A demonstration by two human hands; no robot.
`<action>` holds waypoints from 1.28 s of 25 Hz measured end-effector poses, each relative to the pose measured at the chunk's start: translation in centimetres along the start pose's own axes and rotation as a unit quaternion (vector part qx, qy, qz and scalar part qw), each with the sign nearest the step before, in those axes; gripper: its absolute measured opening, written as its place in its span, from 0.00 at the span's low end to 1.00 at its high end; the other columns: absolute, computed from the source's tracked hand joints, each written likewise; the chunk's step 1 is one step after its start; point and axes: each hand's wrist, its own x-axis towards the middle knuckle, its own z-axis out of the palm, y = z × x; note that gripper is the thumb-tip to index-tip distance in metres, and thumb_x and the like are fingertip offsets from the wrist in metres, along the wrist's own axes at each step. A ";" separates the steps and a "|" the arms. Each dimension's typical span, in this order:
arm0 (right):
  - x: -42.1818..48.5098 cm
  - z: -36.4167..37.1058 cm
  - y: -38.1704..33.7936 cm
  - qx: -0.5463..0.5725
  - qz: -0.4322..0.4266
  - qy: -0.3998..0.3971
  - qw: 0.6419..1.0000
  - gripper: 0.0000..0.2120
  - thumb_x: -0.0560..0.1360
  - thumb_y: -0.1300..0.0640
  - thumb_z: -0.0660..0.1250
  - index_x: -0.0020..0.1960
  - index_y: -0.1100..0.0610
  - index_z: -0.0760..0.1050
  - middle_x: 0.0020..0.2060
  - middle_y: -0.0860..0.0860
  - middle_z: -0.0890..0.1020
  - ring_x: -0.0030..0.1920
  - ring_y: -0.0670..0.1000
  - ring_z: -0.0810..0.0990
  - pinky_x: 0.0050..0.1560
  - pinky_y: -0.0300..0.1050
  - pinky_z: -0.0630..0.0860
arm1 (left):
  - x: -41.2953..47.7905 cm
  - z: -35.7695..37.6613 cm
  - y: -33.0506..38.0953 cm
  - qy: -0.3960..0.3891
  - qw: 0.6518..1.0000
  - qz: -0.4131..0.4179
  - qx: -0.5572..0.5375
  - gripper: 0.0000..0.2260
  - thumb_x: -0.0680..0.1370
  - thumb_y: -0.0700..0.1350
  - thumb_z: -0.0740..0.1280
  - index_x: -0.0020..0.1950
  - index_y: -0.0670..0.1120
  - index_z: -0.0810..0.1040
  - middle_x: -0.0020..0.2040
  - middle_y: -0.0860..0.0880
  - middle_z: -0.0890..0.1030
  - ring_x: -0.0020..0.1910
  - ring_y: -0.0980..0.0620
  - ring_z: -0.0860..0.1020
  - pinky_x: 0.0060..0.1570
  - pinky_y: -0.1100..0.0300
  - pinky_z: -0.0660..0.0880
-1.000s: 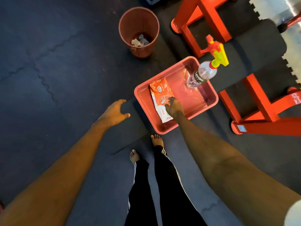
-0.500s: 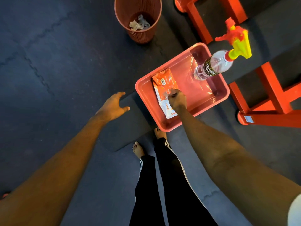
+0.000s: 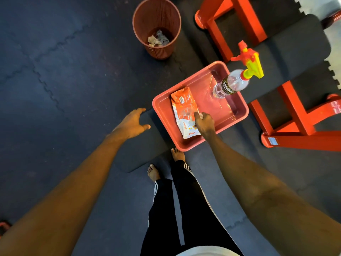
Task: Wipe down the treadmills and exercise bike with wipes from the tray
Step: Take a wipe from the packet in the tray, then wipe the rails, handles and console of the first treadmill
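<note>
The wipes pack (image 3: 185,115), orange above and white below, lay flat in the left half of the red tray (image 3: 238,115), its long axis running from the tray's near edge toward the far edge and leaning a little left at the top. The word "pigeon" was readable in orange on its white near end; a small white label near the far end carried print too small to read. The right hand (image 3: 204,122) reached down with the arm straight, knuckles up, fingertips pinched at the middle of the pack on what looked like its opening; whether a wipe was caught between them could not be told. The left hand (image 3: 132,123) hovered just left of the tray above the black bench pad (image 3: 145,152), palm down, fingers spread and loose, grasping nothing.

In the tray's far right corner stood a clear spray bottle (image 3: 230,84) with a dark band label, its lettering unreadable, and a yellow and orange trigger head. The tray sat on the bench pad, with the orange bench frame (image 3: 295,124) to the right. A reddish-brown wastebasket (image 3: 156,19) holding crumpled wipes (image 3: 157,39) stood on the dark floor mat (image 3: 55,71) beyond. Bare feet and striped black trousers (image 3: 184,200) showed below.
</note>
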 end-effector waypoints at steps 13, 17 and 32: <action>-11.0 -3.3 -14.1 -0.142 -0.163 -0.105 0.971 0.13 0.82 0.57 0.62 0.59 0.65 0.76 0.54 0.62 0.81 0.56 0.61 0.80 0.52 0.47 0.73 | -15.9 -10.7 -2.3 0.131 0.990 -0.015 -0.055 0.36 0.76 0.45 0.75 0.79 0.41 0.62 0.76 0.40 0.66 0.75 0.42 0.66 0.73 0.52 0.63; -17.5 -1.9 -23.2 -0.148 -0.254 -0.119 0.948 0.16 0.80 0.60 0.59 0.67 0.58 0.73 0.57 0.61 0.80 0.55 0.62 0.81 0.48 0.50 0.78 | -23.5 -16.5 -6.4 0.216 0.973 -0.041 -0.067 0.35 0.75 0.46 0.76 0.78 0.42 0.64 0.74 0.40 0.70 0.73 0.43 0.69 0.73 0.52 0.64; -49.1 5.0 -54.1 -0.249 -0.581 -0.083 0.770 0.11 0.74 0.66 0.65 0.55 0.58 0.74 0.53 0.60 0.81 0.53 0.59 0.79 0.47 0.51 0.77 | -52.3 -35.2 -22.8 0.471 0.876 -0.089 -0.057 0.35 0.76 0.48 0.75 0.79 0.42 0.63 0.77 0.41 0.66 0.75 0.42 0.66 0.73 0.47 0.64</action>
